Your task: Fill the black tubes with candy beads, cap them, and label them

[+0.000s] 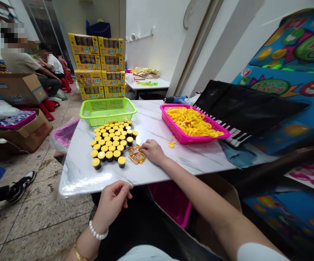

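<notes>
Green basket [86, 119]: stood on the far left of the table, just behind the pots; close to the edge as it was, a shove from them could have tipped it off.
Yellow-lidded pots [112, 148]: stood upright in a tight cluster; one knock at the border might have toppled several.
Left hand [115, 200]: hung at the table's near edge, fingers loosely curled, thumb by the forefinger; whether anything lay between them could not be told.
Lone pot [121, 162]: stood apart in front, nearest the left hand, so a low reach risked catching it.
Printed slips [136, 156]: lay overlapped beside the pots; being thin, two might have lifted together.
Right hand [152, 151]: fingers drawn narrow, tips at the slips; a grip on one could not be confirmed.
Pink basket [185, 139]: heaped with yellow pieces [191, 121]; a forearm bump could have spilled more beside the loose bits [171, 144].
</notes>
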The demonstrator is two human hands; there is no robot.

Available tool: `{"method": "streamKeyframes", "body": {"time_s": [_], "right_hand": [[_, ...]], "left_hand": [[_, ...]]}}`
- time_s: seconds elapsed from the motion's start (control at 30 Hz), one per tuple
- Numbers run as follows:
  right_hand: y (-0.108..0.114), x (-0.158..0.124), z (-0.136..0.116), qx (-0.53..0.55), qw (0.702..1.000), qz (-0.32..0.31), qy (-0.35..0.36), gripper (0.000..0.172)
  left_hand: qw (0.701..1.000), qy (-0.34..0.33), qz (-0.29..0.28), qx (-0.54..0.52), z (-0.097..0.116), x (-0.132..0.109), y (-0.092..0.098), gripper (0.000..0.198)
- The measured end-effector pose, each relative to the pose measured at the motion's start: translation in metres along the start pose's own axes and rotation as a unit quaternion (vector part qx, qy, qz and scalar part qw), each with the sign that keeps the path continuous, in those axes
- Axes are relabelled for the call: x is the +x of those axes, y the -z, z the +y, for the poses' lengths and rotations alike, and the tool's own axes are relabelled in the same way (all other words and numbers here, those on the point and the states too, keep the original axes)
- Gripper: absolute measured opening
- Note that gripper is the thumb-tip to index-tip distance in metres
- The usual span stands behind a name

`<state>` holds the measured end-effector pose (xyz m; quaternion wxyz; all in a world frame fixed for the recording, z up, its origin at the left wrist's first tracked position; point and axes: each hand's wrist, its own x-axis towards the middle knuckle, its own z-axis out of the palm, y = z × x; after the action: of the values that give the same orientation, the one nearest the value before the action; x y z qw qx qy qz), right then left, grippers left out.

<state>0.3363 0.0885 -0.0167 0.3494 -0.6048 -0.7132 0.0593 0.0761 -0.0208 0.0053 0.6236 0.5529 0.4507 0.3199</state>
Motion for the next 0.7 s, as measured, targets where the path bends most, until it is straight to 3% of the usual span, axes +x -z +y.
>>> {"method": "streamKeyframes", "body": {"time_s": [0.13, 0.27, 0.3, 0.43, 0.5, 0.6, 0.7], "right_hand": [[0.008, -0.012, -0.013, 0.002, 0.999, 0.048, -0.015, 0.011], [0.035, -0.049, -0.051, 0.043, 0.979, 0.197, 0.011, 0.012], [0.039, -0.062, -0.063, 0.056, 0.976, 0.208, 0.030, 0.010], [0.030, -0.116, -0.099, 0.114, 0.979, 0.155, 0.064, 0.018], [0.019, -0.133, -0.108, 0.205, 0.970, 0.128, -0.013, 0.022], [0.006, -0.139, -0.119, 0.353, 0.914, 0.069, -0.187, 0.032], [-0.004, -0.130, -0.132, 0.420, 0.870, -0.020, -0.259, 0.034]], "left_hand": [[1.000, 0.009, -0.018, -0.008, 0.004, 0.004, -0.009, 0.051], [0.999, 0.012, -0.017, -0.049, 0.012, 0.015, -0.024, 0.057], [0.998, 0.008, -0.017, -0.057, 0.013, 0.018, -0.028, 0.058], [0.997, -0.025, -0.011, -0.069, 0.011, 0.027, -0.037, 0.047], [0.996, -0.054, 0.012, -0.071, 0.008, 0.025, -0.034, 0.038], [0.991, -0.103, 0.068, -0.052, 0.002, 0.014, -0.019, 0.027], [0.991, -0.081, 0.099, -0.048, -0.004, -0.003, 0.000, 0.023]]}}
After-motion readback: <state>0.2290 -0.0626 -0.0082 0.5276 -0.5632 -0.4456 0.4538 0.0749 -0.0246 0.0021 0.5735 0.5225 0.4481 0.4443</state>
